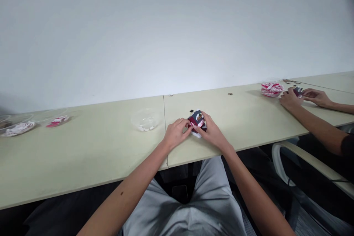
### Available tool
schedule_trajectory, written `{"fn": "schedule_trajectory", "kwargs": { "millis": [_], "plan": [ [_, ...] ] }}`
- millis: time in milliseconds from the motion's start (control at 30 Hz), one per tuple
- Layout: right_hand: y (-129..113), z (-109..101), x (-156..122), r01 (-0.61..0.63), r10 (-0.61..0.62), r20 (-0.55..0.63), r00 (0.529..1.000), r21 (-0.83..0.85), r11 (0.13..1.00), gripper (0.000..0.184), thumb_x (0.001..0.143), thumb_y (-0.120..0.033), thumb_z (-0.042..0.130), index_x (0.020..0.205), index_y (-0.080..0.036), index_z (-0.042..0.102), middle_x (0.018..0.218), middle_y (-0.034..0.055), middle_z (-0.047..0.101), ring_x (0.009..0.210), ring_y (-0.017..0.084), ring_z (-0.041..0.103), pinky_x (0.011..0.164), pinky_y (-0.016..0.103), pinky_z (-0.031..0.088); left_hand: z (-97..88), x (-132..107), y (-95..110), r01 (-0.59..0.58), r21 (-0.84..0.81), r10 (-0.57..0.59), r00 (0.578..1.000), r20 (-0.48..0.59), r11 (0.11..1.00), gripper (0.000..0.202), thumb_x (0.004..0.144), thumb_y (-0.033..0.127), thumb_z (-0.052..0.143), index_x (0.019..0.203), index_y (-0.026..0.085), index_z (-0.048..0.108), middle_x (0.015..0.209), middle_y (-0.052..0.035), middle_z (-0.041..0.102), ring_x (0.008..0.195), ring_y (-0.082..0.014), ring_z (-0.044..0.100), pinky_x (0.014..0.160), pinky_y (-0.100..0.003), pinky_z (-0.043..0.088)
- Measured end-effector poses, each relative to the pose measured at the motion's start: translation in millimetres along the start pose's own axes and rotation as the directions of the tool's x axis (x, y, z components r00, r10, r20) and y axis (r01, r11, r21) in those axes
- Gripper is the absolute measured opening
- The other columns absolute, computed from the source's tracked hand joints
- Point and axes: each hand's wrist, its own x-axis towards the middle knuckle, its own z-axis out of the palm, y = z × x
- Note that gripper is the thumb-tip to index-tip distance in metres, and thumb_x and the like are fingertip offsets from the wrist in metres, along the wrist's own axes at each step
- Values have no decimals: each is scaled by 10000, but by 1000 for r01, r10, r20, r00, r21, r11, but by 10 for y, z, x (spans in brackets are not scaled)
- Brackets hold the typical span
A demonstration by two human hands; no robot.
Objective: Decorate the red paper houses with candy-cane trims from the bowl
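Between my two hands, just above the table, is a small model house (197, 117) with dark blue-grey, maroon and white parts and red-and-white striped trim along its front edge. My left hand (177, 132) pinches its left side with thumb and fingers. On the opposite side my right hand (212, 132) grips it, thumb at the front and fingers behind. Both thumbs press near the striped trim. My fingers hide part of the model. A small dark piece (191, 111) shows just behind it. Left of my left hand stands a clear plastic bowl (146, 120) with a few white pieces inside.
Further left are clear containers with white pieces (20, 128) and pink-and-white pieces (57, 121). At the right, a co-worker's hands (291, 99) hold a similar model beside a tub of red-and-white striped pieces (272, 89). A chair armrest (279, 158) stands near the table edge.
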Motion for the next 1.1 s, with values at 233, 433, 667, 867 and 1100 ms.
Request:
{"fn": "schedule_trajectory", "kwargs": {
  "millis": [233, 433, 667, 867, 1100],
  "plan": [
    [5, 5, 0, 2, -2, 1, 1000, 0, 1000, 726, 933, -532, 580, 1542, -227, 329, 1500, 155, 484, 1390, 297, 466, 1162, 498, 395, 0, 0, 13, 13, 10, -13, 1000, -2, 1000, 160, 979, 360, 547, 1025, 228, 624, 967, -26, 697, 881, -178, 650, 713, -289, 479],
    [16, 10, 5, 4, -4, 1, 1000, -3, 1000, 726, 930, -514, 587, 1544, -227, 326, 1513, 151, 476, 1401, 297, 456, 1172, 500, 383, -3, -2, 20, 8, 14, -8, 1000, 1, 1000, 152, 975, 350, 554, 1033, 225, 617, 990, -26, 703, 880, -178, 651, 712, -293, 477],
    [4, 6, 4, -1, 1, 4, 1000, 3, 1000, 716, 934, -503, 584, 1543, -226, 329, 1510, 150, 477, 1396, 294, 461, 1172, 499, 388, -4, -2, 20, 6, 24, -7, 1000, 3, 1000, 163, 980, 356, 539, 1033, 229, 627, 1000, -32, 710, 888, -181, 656, 722, -295, 490],
    [1, 0, 4, -2, 2, 5, 1000, 9, 1000, 719, 933, -502, 590, 1541, -215, 334, 1507, 155, 480, 1397, 289, 462, 1174, 488, 386, -5, -6, 15, -5, 8, 5, 1000, 2, 1000, 175, 997, 365, 525, 1047, 228, 622, 1017, -32, 716, 882, -181, 660, 730, -300, 492],
    [2, 4, -11, -41, 40, 26, 999, 38, 998, 755, 932, -538, 585, 1558, -227, 300, 1538, 156, 466, 1398, 298, 478, 1160, 505, 407, -21, -3, 22, -1, 12, 0, 999, 47, 1000, 222, 1019, 390, 481, 1043, 224, 626, 1031, -44, 720, 885, -185, 665, 752, -306, 497]
  ]
}}
